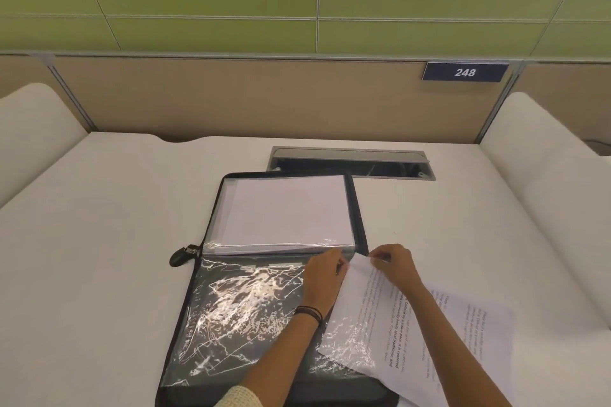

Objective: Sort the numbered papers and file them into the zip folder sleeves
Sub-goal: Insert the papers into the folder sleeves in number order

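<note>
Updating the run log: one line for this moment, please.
filing | left hand grips sleeve edge | right hand pinches printed page | zip folder open

Zip folder (198, 324) open mid-desk (99, 241), loose papers (479, 334) to its right, cable tray (350, 163) behind.

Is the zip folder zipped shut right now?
No, the zip folder lies open flat on the desk, its clear sleeves exposed.
</note>
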### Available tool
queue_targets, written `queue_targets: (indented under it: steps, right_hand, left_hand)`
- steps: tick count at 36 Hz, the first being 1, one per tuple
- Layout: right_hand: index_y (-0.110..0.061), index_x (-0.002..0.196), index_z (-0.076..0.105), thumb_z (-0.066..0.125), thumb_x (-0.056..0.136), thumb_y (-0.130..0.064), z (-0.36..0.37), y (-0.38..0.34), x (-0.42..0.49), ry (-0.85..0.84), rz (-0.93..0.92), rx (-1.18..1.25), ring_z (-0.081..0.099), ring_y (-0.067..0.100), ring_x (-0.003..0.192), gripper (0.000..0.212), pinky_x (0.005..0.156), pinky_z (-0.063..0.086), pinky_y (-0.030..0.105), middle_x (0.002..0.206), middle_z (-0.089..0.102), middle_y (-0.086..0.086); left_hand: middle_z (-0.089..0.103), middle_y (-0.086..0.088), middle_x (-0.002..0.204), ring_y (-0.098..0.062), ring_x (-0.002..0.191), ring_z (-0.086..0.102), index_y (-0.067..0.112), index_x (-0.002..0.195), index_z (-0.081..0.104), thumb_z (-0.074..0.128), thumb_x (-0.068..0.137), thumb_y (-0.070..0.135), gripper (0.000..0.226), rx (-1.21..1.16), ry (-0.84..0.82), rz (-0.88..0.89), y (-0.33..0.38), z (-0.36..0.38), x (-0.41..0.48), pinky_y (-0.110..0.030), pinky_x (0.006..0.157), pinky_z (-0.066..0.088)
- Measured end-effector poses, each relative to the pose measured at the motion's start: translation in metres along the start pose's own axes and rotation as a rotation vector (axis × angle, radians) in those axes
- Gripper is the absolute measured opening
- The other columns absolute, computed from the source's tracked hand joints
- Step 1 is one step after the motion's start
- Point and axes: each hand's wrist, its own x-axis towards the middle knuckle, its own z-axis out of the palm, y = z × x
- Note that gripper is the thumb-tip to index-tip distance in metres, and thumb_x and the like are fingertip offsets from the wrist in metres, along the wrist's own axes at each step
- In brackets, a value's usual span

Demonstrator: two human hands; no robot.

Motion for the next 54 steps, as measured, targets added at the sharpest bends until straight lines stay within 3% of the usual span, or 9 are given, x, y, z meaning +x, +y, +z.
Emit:
queue_targets:
  steps: [9, 20, 24, 28, 34, 38, 44, 48, 54]
  right_hand:
    - [-0.006, 0.082, 0.073, 0.068, 0.080, -0.003, 0.001, -0.008, 0.008, -0.085, -0.025, -0.083, 0.060, 0.012, 0.076, 0.007, 0.062, 0.038, 0.005, 0.079, 0.067, 0.003]
    - [-0.005, 0.086, 0.074, 0.070, 0.080, -0.008, 0.006, -0.023, 0.013, -0.287, -0.124, -0.205, 0.064, 0.021, 0.082, 0.007, 0.078, 0.051, 0.028, 0.089, 0.071, 0.010]
    - [-0.011, 0.080, 0.070, 0.068, 0.081, -0.009, 0.015, -0.025, 0.011, -0.137, -0.103, -0.164, 0.062, 0.019, 0.081, 0.004, 0.069, 0.046, 0.020, 0.087, 0.067, 0.005]
    - [-0.018, 0.078, 0.063, 0.066, 0.081, -0.006, 0.020, -0.021, 0.007, -0.006, -0.093, -0.078, 0.063, 0.019, 0.082, 0.012, 0.079, 0.051, 0.028, 0.086, 0.067, 0.001]
    - [-0.009, 0.098, 0.067, 0.058, 0.086, -0.001, 0.015, -0.013, -0.005, 0.175, -0.159, -0.071, 0.055, 0.018, 0.099, 0.017, 0.088, 0.041, 0.024, 0.106, 0.060, 0.005]
    - [-0.008, 0.104, 0.065, 0.054, 0.088, 0.000, 0.003, -0.001, -0.021, 0.283, -0.098, -0.026, 0.050, 0.022, 0.110, 0.021, 0.091, 0.032, 0.021, 0.116, 0.055, 0.011]
    - [-0.007, 0.122, 0.057, 0.053, 0.087, 0.002, -0.017, 0.033, -0.051, 0.469, 0.068, -0.016, 0.046, 0.032, 0.118, 0.036, 0.100, 0.036, 0.039, 0.127, 0.050, 0.017]
    - [-0.004, 0.127, 0.054, 0.053, 0.086, 0.005, -0.032, 0.053, -0.071, 0.537, 0.228, -0.058, 0.042, 0.038, 0.121, 0.042, 0.104, 0.032, 0.047, 0.130, 0.046, 0.023]
    - [-0.001, 0.129, 0.050, 0.057, 0.085, 0.003, -0.043, 0.070, -0.086, 0.551, 0.331, -0.133, 0.044, 0.045, 0.117, 0.045, 0.100, 0.035, 0.052, 0.130, 0.045, 0.028]
  left_hand:
    - [0.062, 0.007, 0.086, -0.008, 0.073, 0.060, 0.018, 0.086, 0.062, 0.060, 0.090, 0.024, 0.008, 0.000, 0.008, 0.015, 0.000, 0.000, 0.006, -0.028, 0.070, 0.054]
    - [0.064, 0.005, 0.090, -0.008, 0.076, 0.059, 0.018, 0.090, 0.064, 0.060, 0.090, 0.023, 0.006, 0.000, -0.016, 0.045, 0.000, -0.002, 0.007, -0.029, 0.076, 0.053]
    - [0.065, 0.006, 0.093, -0.010, 0.083, 0.059, 0.019, 0.096, 0.063, 0.061, 0.090, 0.028, 0.011, -0.038, -0.002, 0.043, -0.003, -0.003, 0.003, -0.030, 0.078, 0.052]
    - [0.065, 0.006, 0.101, -0.012, 0.093, 0.057, 0.022, 0.108, 0.062, 0.059, 0.091, 0.036, 0.022, -0.020, -0.013, 0.077, -0.006, -0.007, -0.001, -0.027, 0.085, 0.046]
    - [0.060, 0.007, 0.122, -0.013, 0.110, 0.052, 0.021, 0.120, 0.059, 0.060, 0.090, 0.033, 0.032, 0.018, -0.086, 0.103, -0.012, -0.014, -0.008, -0.032, 0.104, 0.036]
    - [0.047, 0.005, 0.141, -0.013, 0.132, 0.039, 0.020, 0.134, 0.049, 0.055, 0.093, 0.036, 0.044, 0.047, -0.163, 0.111, -0.019, -0.016, -0.012, -0.033, 0.119, 0.012]
    - [0.024, 0.004, 0.155, -0.012, 0.145, 0.013, 0.025, 0.144, 0.035, 0.027, 0.089, 0.061, 0.067, 0.174, -0.278, 0.087, -0.020, -0.023, -0.018, -0.033, 0.114, -0.010]
    - [0.014, 0.002, 0.158, -0.013, 0.146, 0.005, 0.025, 0.147, 0.027, 0.039, 0.100, 0.039, 0.051, 0.253, -0.304, 0.099, -0.022, -0.021, -0.020, -0.036, 0.111, -0.015]
    - [0.011, 0.000, 0.159, -0.016, 0.147, 0.003, 0.023, 0.149, 0.022, 0.034, 0.101, 0.037, 0.051, 0.328, -0.314, 0.107, -0.019, -0.022, -0.021, -0.036, 0.108, -0.017]
